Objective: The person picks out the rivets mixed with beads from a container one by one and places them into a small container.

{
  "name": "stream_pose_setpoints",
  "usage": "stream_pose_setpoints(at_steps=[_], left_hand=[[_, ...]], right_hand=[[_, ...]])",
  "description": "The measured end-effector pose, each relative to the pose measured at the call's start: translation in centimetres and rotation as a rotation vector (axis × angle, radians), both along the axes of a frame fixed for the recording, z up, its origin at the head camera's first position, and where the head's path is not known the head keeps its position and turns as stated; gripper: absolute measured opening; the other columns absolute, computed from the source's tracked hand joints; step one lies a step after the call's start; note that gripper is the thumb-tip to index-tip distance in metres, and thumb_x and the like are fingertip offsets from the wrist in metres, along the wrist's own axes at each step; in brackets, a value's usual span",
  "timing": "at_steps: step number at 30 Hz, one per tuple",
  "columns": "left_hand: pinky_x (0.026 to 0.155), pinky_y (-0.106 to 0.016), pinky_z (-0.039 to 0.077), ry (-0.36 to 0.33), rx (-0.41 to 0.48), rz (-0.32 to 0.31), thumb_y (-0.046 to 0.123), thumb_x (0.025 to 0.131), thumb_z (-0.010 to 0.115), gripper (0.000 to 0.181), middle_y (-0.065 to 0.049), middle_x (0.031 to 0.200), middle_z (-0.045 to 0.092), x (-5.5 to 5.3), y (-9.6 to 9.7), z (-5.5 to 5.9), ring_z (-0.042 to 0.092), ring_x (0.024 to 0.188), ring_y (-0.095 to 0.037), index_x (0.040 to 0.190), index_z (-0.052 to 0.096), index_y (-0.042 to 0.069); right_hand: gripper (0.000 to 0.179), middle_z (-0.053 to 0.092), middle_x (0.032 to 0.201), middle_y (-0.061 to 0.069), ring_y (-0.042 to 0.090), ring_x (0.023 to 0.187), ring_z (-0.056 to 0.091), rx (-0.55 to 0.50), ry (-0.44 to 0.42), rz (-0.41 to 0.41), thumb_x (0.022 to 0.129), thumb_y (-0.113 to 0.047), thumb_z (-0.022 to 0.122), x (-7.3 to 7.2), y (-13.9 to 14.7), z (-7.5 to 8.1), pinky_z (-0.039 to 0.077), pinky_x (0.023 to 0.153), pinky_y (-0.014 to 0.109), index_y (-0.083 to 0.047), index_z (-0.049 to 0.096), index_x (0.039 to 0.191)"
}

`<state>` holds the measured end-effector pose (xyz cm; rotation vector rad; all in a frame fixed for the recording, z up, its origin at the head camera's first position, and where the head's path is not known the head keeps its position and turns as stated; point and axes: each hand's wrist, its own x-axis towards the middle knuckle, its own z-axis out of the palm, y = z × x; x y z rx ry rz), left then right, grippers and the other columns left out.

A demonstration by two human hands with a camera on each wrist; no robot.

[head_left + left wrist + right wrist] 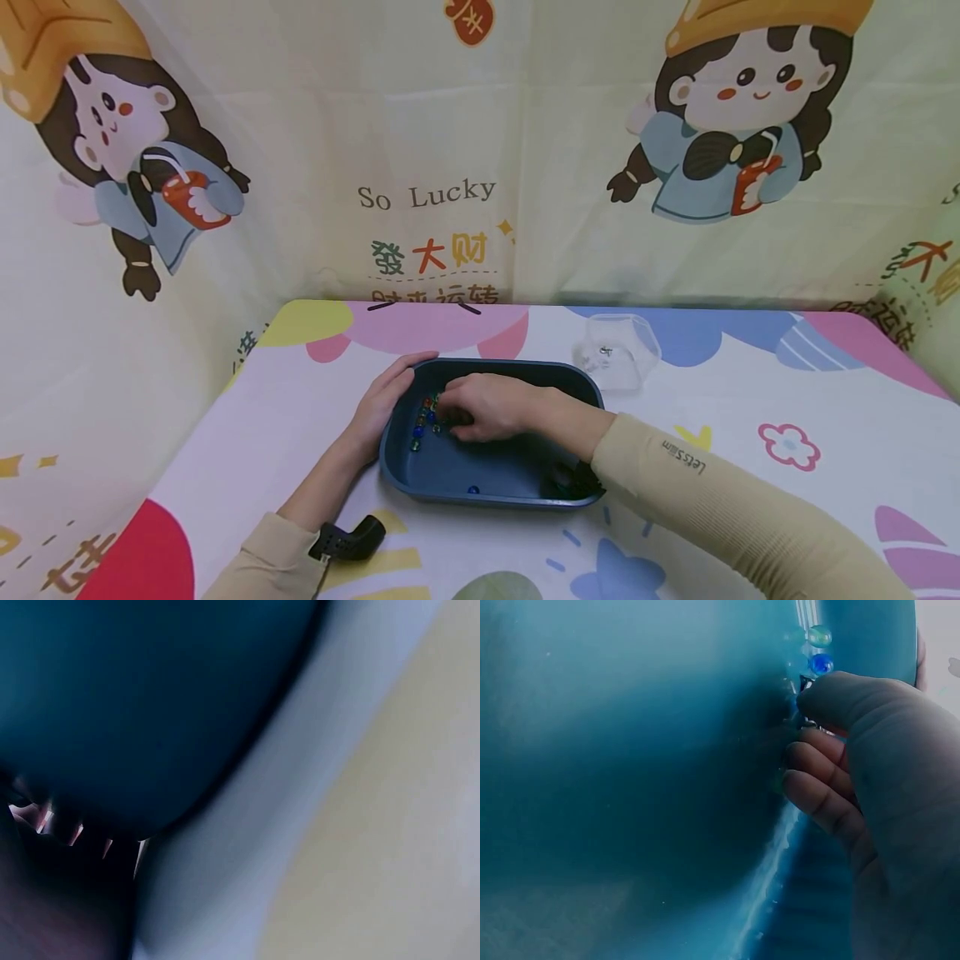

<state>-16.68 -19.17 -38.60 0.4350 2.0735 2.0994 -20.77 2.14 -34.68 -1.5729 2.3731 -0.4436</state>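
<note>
A dark blue rectangular tub (495, 500) stands on the table, with several coloured glass marbles (417, 433) lined up along its left inner wall. A lone blue marble (473, 490) lies by the near wall. My left hand (378, 408) rests along the tub's outer left side, fingers stretched toward the far corner. Inside the tub, my right hand (487, 407) has its fingers curled, thumb and fingertips pinching at a marble in the row. In the right wrist view a blue marble (821, 664) and a greenish one (820, 635) sit just beyond the thumb; the pinched marble is mostly hidden.
Behind the tub's far right corner stands a clear plastic container (618, 358). A patterned cloth (795, 450) covers the table, and a printed curtain (562, 208) hangs behind its back edge. A black wrist device (348, 537) is strapped on the left sleeve.
</note>
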Motion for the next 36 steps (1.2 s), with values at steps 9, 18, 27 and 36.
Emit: stream_pose_setpoints(at_steps=[9, 18, 27, 36], left_hand=[[0.110, -0.039, 0.038, -0.006, -0.005, 0.005, 0.025, 0.112, 0.028, 0.047, -0.020, 0.151, 0.044, 0.0, 0.1, 0.1, 0.043, 0.136, -0.036, 0.152, 0.039, 0.003], [0.115, -0.050, 0.031, -0.005, 0.008, 0.008, 0.024, 0.112, 0.028, 0.047, -0.019, 0.152, 0.042, -0.1, 0.1, 0.0, 0.040, 0.138, -0.035, 0.151, 0.039, 0.002], [0.112, -0.040, 0.036, -0.011, 0.006, 0.015, 0.024, 0.112, 0.029, 0.047, -0.020, 0.151, 0.044, -0.1, 0.0, 0.0, 0.043, 0.136, -0.035, 0.151, 0.040, 0.002], [0.108, -0.037, 0.041, -0.018, 0.009, 0.004, 0.024, 0.112, 0.028, 0.047, -0.023, 0.149, 0.045, 0.0, 0.0, 0.0, 0.044, 0.135, -0.039, 0.151, 0.039, 0.002]], right_hand=[[0.022, 0.064, 0.101, 0.000, 0.008, 0.082, 0.056, 0.007, -0.001, -0.003, 0.096, -0.017, 0.071, -0.1, 0.1, 0.0, 0.049, 0.076, 0.015, -0.009, 0.072, 0.116], [0.007, 0.061, 0.088, -0.004, 0.009, 0.078, 0.056, 0.018, -0.031, 0.017, 0.096, -0.012, 0.070, -0.1, 0.1, 0.2, 0.048, 0.072, 0.015, -0.011, 0.072, 0.103], [0.005, 0.063, 0.088, -0.008, 0.007, 0.078, 0.056, -0.047, -0.104, 0.013, 0.095, -0.010, 0.071, -0.4, 0.6, 0.4, 0.050, 0.074, 0.016, -0.013, 0.073, 0.098], [0.009, 0.066, 0.089, -0.007, 0.008, 0.077, 0.059, -0.152, -0.172, -0.086, 0.095, -0.008, 0.069, -0.1, 1.4, 1.1, 0.053, 0.076, 0.019, -0.009, 0.074, 0.102]])
